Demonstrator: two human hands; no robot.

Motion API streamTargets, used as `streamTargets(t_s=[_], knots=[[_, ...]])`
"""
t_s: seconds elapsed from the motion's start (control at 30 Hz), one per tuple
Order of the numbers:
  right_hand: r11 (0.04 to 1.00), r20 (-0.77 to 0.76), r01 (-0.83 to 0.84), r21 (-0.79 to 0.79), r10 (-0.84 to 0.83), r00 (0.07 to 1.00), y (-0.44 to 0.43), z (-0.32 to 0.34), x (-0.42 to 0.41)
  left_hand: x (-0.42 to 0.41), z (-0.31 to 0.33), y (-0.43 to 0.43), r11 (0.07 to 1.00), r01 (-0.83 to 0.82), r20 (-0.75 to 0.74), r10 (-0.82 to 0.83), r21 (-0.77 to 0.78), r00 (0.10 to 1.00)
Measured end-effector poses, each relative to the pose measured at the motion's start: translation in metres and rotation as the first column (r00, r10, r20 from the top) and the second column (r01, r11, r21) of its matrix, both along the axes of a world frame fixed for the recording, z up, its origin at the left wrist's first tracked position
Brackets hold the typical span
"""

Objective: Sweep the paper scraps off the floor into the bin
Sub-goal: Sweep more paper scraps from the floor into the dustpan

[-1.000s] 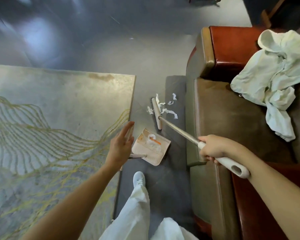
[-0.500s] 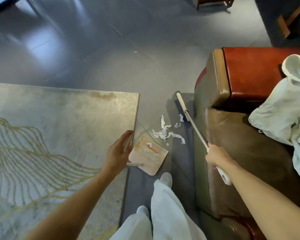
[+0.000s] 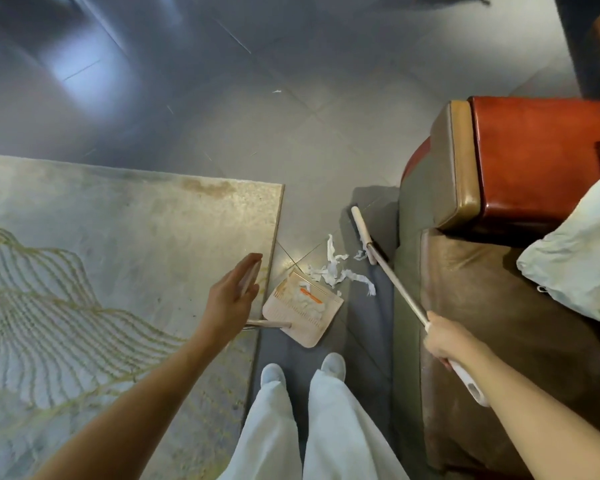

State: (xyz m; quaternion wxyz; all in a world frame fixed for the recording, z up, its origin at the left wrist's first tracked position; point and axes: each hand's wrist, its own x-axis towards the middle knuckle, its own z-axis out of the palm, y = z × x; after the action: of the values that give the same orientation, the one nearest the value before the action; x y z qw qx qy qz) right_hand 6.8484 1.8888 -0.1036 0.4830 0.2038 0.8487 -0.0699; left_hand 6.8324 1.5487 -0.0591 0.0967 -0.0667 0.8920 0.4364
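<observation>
White paper scraps [image 3: 334,271] lie on the grey floor just beyond the lip of a beige dustpan [image 3: 321,325], which has some scraps and an orange bit inside. My left hand [image 3: 232,296] holds the top of the dustpan's long handle, fingers lying along it. My right hand [image 3: 442,338] grips the broom's metal shaft near its white grip. The narrow white broom head [image 3: 362,234] sits on the floor at the far right of the scraps, touching one small piece, close to the sofa.
A pale rug [image 3: 118,258] with gold lines covers the floor on the left, its edge beside the dustpan. A brown and red leather sofa [image 3: 482,188] with a pale cloth [image 3: 582,261] on it stands right. My white-trousered legs and shoes [image 3: 333,365] stand behind the dustpan.
The broom head went from beside the dustpan to the far side of the scraps, then drew in close to them. More scraps lie in the pan. My left hand stays on the handle.
</observation>
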Motion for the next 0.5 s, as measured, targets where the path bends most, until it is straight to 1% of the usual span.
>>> streamTargets(t_s=[0.07,0.13,0.2,0.33,0.4,0.5], knots=[[0.997,0.018,-0.065,0.028,0.064,0.998,-0.009,0.005,-0.003,-0.009,-0.001,0.005,1.000,0.003,0.008,-0.003,0.022,1.000],[0.996,0.035,-0.086,0.024,0.085,0.996,-0.017,0.011,0.001,-0.015,-0.003,0.010,0.999,0.028,0.022,-0.028,0.032,0.999],[0.994,0.071,-0.110,-0.021,0.111,0.991,-0.025,0.017,0.012,-0.020,-0.005,0.010,0.997,0.068,0.033,-0.069,0.038,0.997],[0.980,0.172,-0.177,-0.088,0.190,0.967,-0.044,0.041,0.036,-0.030,-0.005,0.004,0.993,0.114,0.012,-0.114,-0.011,0.993],[0.979,0.190,-0.176,-0.101,0.193,0.963,-0.047,0.055,0.048,-0.029,-0.004,0.002,0.992,0.130,0.007,-0.130,-0.005,0.992],[0.985,0.165,-0.146,-0.093,0.160,0.973,-0.040,0.074,0.065,-0.024,-0.004,-0.005,0.988,0.155,0.006,-0.155,-0.008,0.988]])
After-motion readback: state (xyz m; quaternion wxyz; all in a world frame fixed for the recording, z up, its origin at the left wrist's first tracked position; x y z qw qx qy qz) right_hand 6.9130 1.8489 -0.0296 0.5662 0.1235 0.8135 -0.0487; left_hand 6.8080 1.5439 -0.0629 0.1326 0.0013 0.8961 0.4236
